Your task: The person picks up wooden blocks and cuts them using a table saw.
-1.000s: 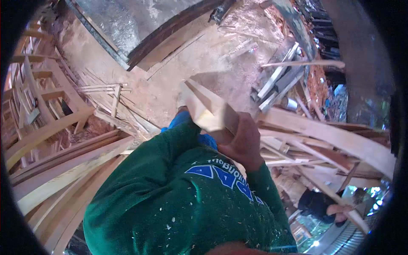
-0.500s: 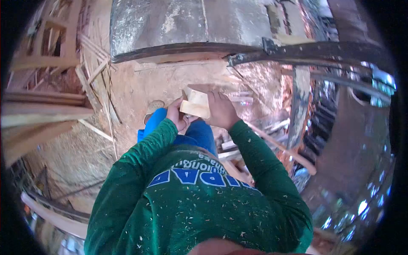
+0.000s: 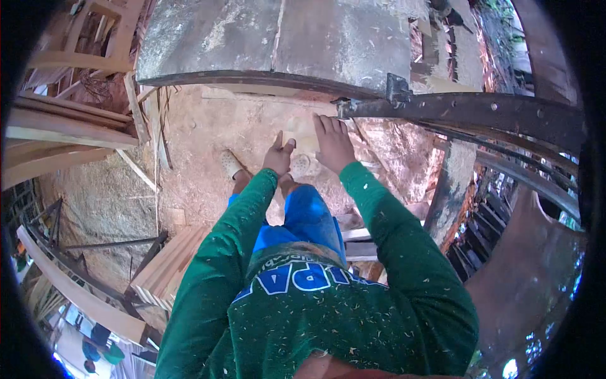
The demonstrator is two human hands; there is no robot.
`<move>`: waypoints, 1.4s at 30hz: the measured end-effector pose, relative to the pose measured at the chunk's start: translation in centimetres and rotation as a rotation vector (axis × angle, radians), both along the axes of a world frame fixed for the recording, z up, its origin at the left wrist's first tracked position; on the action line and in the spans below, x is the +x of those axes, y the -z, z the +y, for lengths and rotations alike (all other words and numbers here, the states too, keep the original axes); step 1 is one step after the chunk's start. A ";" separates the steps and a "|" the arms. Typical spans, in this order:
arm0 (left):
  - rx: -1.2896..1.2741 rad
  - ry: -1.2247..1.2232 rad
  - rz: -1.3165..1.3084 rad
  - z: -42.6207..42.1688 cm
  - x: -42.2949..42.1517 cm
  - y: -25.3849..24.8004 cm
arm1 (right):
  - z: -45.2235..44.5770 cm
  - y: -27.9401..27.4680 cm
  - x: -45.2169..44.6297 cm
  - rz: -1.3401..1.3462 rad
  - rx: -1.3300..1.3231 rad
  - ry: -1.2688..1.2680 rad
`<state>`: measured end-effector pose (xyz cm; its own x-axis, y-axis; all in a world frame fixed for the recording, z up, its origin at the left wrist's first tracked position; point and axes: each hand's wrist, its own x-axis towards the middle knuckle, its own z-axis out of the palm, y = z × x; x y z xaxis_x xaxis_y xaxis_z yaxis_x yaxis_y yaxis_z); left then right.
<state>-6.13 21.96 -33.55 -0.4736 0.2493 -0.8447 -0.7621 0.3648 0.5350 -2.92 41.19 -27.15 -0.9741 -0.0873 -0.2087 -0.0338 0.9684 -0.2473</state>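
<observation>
Between my hands is a pale wooden block (image 3: 300,138), hard to tell from the floor behind it. My left hand (image 3: 278,155) grips its left end, thumb and fingers closed on it. Flat against the right end lies my right hand (image 3: 334,143), its fingers stretched out and pointing away from me. Both hands are in front of my body, above my feet and short of the grey-topped table (image 3: 252,44).
A dark metal beam (image 3: 480,108) runs right from the table's corner. Wooden frames (image 3: 82,60) and long boards (image 3: 69,129) stand left. Stacked planks (image 3: 167,265) lie nearer, lower left. Another person (image 3: 98,350) is at the far lower left.
The view has swung round and the table spans the top. My hands have moved forward with the block, away from my body. My right hand's fingers have straightened.
</observation>
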 end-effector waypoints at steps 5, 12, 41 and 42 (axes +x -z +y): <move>-0.258 0.267 0.433 1.5 -3.0 2.9 | -3.3 0.9 1.7 0.087 0.102 0.113; -0.207 0.306 0.327 0.5 -3.2 0.2 | -4.5 0.2 1.6 -0.016 0.098 0.124; 0.746 0.331 1.223 -12.9 -12.1 -32.8 | -12.7 -57.5 -2.8 0.274 -0.225 0.241; 0.701 0.330 1.210 -13.2 -12.6 -34.7 | -12.6 -58.1 -1.9 0.515 -0.237 0.299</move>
<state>-18.71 8.74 1.14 -0.6381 0.6758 0.3690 0.3488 -0.1735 0.9210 -4.81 28.62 30.95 -0.9339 0.2177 0.2836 0.0581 0.8751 -0.4804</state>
